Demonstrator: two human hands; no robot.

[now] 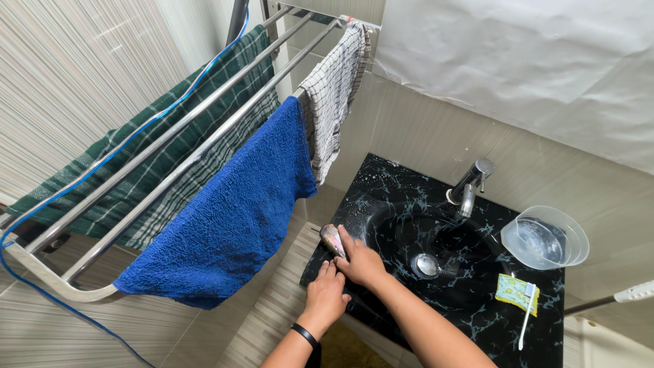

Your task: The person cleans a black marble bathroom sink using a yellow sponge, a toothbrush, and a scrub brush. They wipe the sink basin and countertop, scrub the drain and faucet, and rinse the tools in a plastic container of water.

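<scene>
My right hand (pixel 360 262) is closed around a small, wet, soapy-looking lump (pixel 332 238) at the near-left rim of the black marbled sink (pixel 381 197), my left hand (pixel 325 294) pressed flat beside it; it looks light and slippery, best gripped across its middle.

sink (pixel 381 197): glossy black marbled stone look, wet
tap (pixel 470 182): polished metal
bowl (pixel 545 237): clear plastic
blue towel (pixel 231 218): rough terry cloth
rack (pixel 170 146): shiny steel bars
</scene>
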